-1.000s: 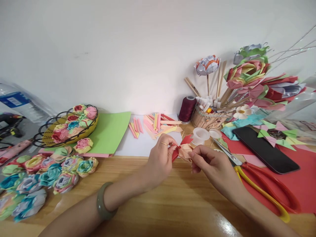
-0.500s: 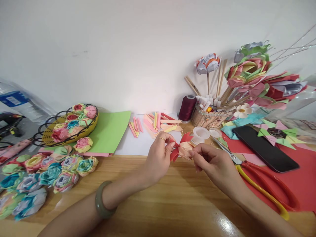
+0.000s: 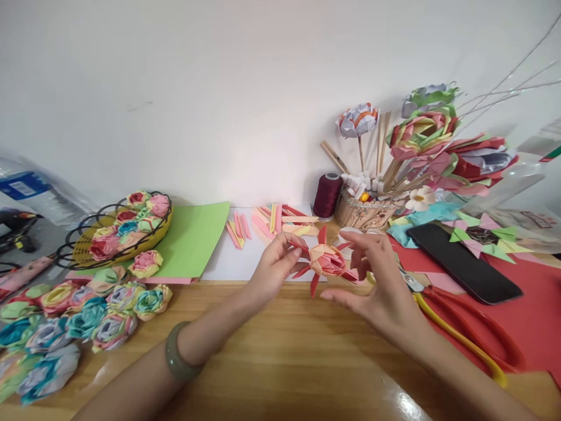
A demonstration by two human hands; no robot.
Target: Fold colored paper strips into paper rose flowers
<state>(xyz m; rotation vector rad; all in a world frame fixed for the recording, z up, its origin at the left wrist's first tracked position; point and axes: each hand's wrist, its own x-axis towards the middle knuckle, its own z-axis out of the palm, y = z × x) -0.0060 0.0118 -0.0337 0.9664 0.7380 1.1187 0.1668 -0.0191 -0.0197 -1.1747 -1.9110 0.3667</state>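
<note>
The red-and-peach folded-paper flower (image 3: 326, 261), now showing its pink centre, is pinched by the left hand (image 3: 272, 266) over the white paper sheet's (image 3: 227, 262) front edge, while the right hand (image 3: 380, 279) has opened wide beside it

bottle (image 3: 24, 186): cut off, left edge | scissors (image 3: 433, 294): tips behind right hand (image 3: 379, 272)

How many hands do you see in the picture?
2. The left hand, on the arm with a round green bangle, pinches one side of a red-and-peach folded-paper flower; the right hand, spread open, is at its other side. No others show.
</note>
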